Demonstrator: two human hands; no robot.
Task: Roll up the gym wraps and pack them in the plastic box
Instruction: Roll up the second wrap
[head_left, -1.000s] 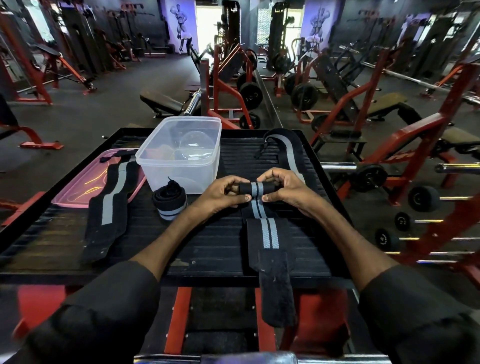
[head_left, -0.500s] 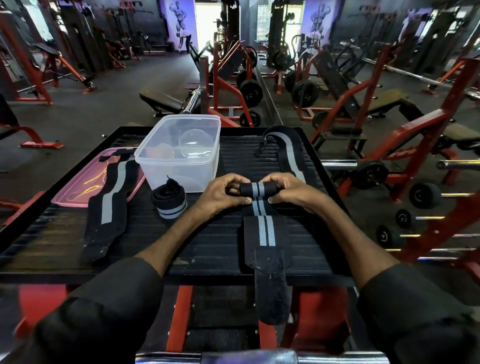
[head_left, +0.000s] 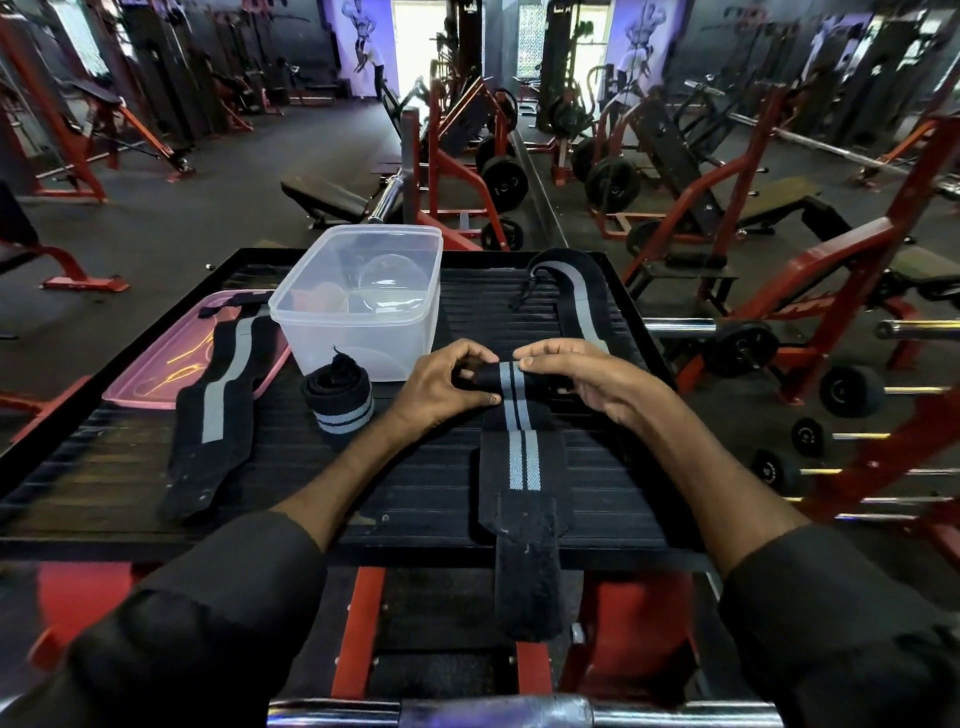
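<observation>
A black gym wrap with two grey stripes (head_left: 522, 462) lies lengthwise on the black ribbed platform (head_left: 415, 499), its near end hanging over the front edge. Its far end is a small roll pinched between my left hand (head_left: 441, 387) and my right hand (head_left: 576, 376). A finished rolled wrap (head_left: 338, 402) stands left of my left hand, just in front of the clear plastic box (head_left: 358, 312). Another flat wrap (head_left: 218, 405) lies at the left, partly on the pink lid (head_left: 171, 364). A third flat wrap (head_left: 571, 291) curves behind my right hand.
The platform has raised black edges and sits on a red frame. A chrome bar (head_left: 519, 714) runs across the bottom. Red weight machines, benches and plates fill the gym floor behind and to the right.
The roll between my hands has grown a little and moved toward me along the wrap. My fingers have shifted on it. The near tail has drawn up slightly.
</observation>
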